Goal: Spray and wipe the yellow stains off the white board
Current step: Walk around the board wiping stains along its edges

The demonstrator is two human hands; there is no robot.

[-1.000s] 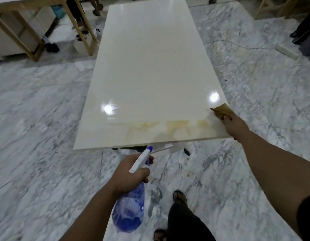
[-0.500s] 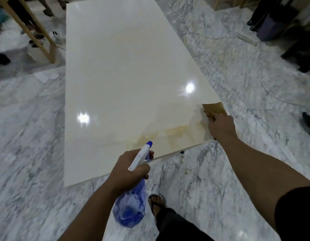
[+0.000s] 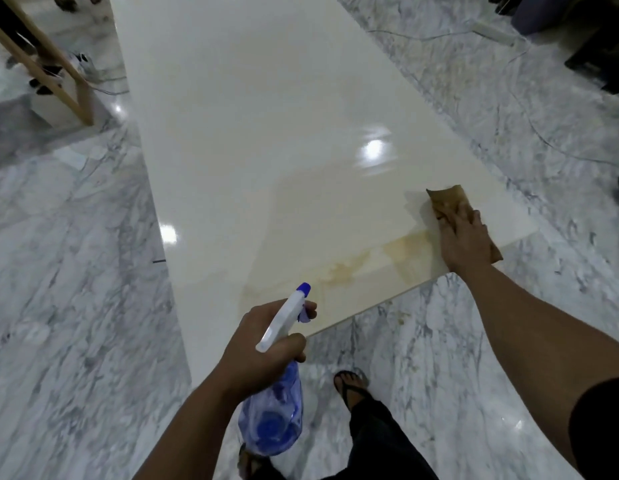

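Yellow stains (image 3: 346, 273) streak the white board (image 3: 266, 150): right hand (image 3: 465, 242) presses cloth (image 3: 446, 200) flat; left hand (image 3: 263, 351) grips spray bottle (image 3: 271, 414). Wipe firmly, overlapping leftward.

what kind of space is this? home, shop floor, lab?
Probably an indoor workshop or staging room, not a furnished home room: polished grey-veined marble floor, a large white board raised above it, a bare wooden frame at left, and a loose cable trailing across the floor.
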